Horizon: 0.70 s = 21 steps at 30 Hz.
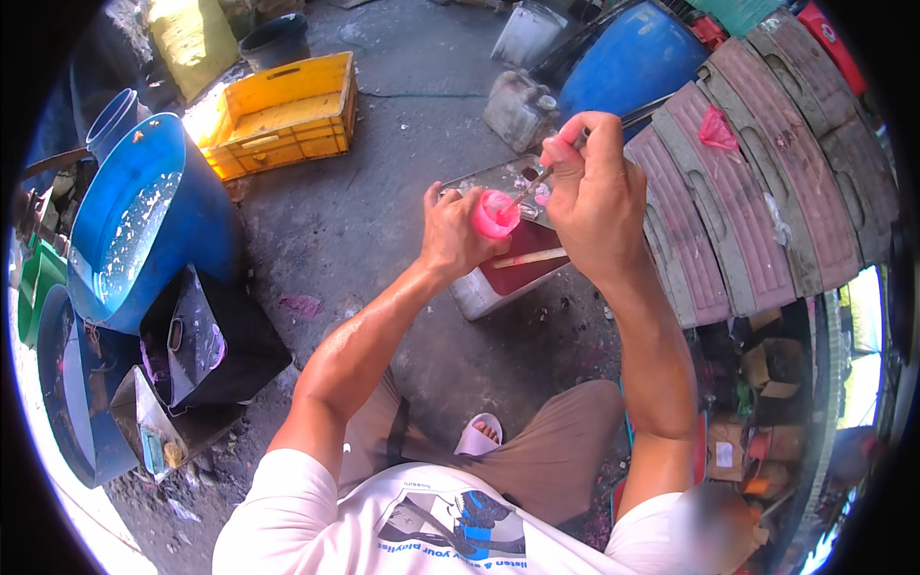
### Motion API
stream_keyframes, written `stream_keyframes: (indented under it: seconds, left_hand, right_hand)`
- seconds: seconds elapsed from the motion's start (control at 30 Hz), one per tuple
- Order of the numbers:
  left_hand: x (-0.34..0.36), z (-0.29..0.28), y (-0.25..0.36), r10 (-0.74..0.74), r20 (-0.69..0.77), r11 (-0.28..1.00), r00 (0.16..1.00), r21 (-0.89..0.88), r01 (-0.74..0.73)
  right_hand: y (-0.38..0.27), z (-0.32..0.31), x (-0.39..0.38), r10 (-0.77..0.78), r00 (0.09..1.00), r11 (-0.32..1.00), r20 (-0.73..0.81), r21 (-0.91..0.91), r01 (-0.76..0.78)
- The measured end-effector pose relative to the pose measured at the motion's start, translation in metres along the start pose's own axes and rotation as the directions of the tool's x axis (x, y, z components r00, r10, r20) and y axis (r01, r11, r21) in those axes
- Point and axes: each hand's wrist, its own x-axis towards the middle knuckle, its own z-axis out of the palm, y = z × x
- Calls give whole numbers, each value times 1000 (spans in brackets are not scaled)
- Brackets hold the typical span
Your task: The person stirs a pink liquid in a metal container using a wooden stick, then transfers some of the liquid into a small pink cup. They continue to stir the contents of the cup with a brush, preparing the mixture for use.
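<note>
My left hand is closed around a small pink cup, tilted so its opening shows bright pink contents inside. Above and to the right, my right hand pinches a thin stick-like tool whose lower end reaches into the cup. Pink stains mark the thumb and fingertips of that hand. Under both hands stands a pale square container with dark red liquid in it. A light wooden stick lies across its opening. My hands partly hide the container and the grey flap-like piece behind it.
At left stand a blue tub of whitish liquid and black open containers. A yellow crate sits far left. Far right are a blue drum and a dirty jerrycan. Pink-grey ridged panels flank my right arm.
</note>
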Motion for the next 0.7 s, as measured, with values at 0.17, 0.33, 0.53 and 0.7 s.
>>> stream_keyframes:
  seconds: [0.17,0.33,0.53,0.7]
  left_hand:
    - [12,1,6,24,-2,999,1000,-29,-24]
    - [12,0,4,-16,32,1000,999,3,16]
    - [9,5,-5,8,-14,1000,1000,8,-8]
    - [9,6,2,-18,32,999,999,-28,19]
  right_hand:
    - [33,23,-18,-60,990,994,130,-79,71]
    - [9,9,-3,-60,998,998,35,-16,61]
    - [4,3,7,-68,996,998,64,-10,69]
    - [26,15,-4,-28,996,999,90,-22,30]
